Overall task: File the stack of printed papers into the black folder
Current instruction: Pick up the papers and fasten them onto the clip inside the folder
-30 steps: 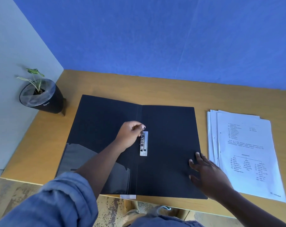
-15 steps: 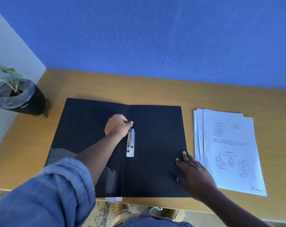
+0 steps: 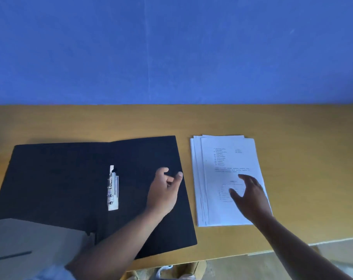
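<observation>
The one camera sits on my head, looking forward and down across the bench (image 3: pixel 292 128) from its near edge. The blue wall (image 3: pixel 171 47) it faces fills the upper third of the frame. It is close: my forearms enter from the bottom edge, and the open folder (image 3: pixel 60 178) runs off the lower left corner.

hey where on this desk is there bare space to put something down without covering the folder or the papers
Bare wood runs along the back of the desk, between the blue wall and the far edges of the black folder and paper stack. More lies right of the stack. The gap between folder and stack is narrow, with the left hand and right hand close by.
</observation>
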The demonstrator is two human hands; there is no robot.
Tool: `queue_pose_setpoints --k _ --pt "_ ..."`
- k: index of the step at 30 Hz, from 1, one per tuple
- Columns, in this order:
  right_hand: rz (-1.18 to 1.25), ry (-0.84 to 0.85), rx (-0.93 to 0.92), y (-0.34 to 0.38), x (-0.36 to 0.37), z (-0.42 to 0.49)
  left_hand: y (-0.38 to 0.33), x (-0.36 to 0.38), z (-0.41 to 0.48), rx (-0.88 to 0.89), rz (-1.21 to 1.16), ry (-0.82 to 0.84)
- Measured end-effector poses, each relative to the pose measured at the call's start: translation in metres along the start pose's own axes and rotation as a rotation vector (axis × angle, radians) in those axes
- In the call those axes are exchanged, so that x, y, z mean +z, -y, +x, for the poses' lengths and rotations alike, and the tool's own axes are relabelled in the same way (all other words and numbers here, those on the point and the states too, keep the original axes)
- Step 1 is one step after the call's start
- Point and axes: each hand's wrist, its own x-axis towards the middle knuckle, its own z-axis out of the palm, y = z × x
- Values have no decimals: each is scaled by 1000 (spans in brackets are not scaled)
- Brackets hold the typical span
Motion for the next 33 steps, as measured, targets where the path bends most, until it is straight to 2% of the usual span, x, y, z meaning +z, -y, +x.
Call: queue_pose_setpoints --k 4,7,11,19,24,28,33 --pt "30 -38 224 -37 -17 21 0 39 -9 -77 22 134" --pt "-4 14 334 -55 -22 29 -6 59 -11 -188 12 193" --pt "-91 116 289 -60 -16 28 -16 77 -11 -240 21 158" --pt "-32 191 228 -53 -4 24 -28 85 1 -347 -83 134" --pt "34 212 256 -53 -6 24 -34 84 14 -426 -218 287" --pt "112 205 265 -53 -9 24 -37 85 15 -314 -205 338" --pt "481 145 391 -51 -17 24 -39 68 9 -236 -278 382"
